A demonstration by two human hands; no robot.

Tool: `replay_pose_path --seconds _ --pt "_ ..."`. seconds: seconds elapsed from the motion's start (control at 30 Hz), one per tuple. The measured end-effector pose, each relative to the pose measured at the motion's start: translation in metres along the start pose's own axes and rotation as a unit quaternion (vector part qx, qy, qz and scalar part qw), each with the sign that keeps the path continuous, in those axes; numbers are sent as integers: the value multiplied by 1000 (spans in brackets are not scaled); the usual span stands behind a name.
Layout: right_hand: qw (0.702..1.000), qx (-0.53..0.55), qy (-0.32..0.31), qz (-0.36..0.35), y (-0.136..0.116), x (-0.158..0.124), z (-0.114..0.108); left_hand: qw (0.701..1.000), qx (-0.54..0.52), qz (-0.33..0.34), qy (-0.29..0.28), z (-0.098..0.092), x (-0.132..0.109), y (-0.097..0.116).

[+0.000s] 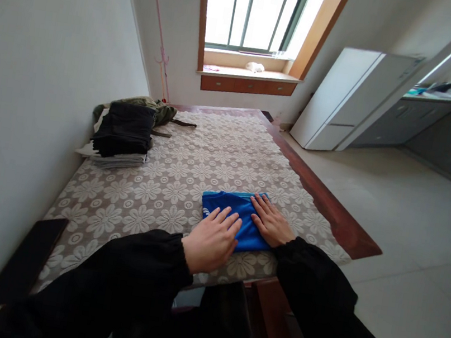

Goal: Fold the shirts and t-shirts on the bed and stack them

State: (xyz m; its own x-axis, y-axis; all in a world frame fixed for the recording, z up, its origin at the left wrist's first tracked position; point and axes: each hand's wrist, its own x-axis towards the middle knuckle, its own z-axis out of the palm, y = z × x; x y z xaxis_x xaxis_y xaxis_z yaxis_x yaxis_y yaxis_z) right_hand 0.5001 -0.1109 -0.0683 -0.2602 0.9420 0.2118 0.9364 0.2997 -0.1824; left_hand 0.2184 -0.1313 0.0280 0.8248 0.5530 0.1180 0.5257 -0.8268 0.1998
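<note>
Both hands lie flat on the folded blue garment [226, 203], which sits on the lace-covered bed [173, 178] near its front edge. The left hand [211, 241] and right hand [271, 221] each have the grip spread, pinching nothing. Uneven pressure could probably slide the cloth over the lace and skew the fold. The dark folded stack [124, 130] lies well apart.

Folded dark clothes [124, 130] lie stacked near a white fridge [346, 97].

We see a bright blue garment [223, 200] folded into a flat, neat rectangle, a teal edge along its far side, lying on the flowered lace cover [172, 183] near its front edge.
</note>
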Motion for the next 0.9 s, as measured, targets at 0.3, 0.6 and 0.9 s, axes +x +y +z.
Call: replay_pose_path --seconds 0.3,0.6,0.9 --pt "1000 -2 1 1 -2 -1 -2 996 5 -62 64 65 35 -49" --pt "981 35 105 157 15 -8 1 995 -9 -60 76 72 32 -53" --pt "970 22 50 237 28 -39 -24 993 -31 -63 94 73 32 -55"
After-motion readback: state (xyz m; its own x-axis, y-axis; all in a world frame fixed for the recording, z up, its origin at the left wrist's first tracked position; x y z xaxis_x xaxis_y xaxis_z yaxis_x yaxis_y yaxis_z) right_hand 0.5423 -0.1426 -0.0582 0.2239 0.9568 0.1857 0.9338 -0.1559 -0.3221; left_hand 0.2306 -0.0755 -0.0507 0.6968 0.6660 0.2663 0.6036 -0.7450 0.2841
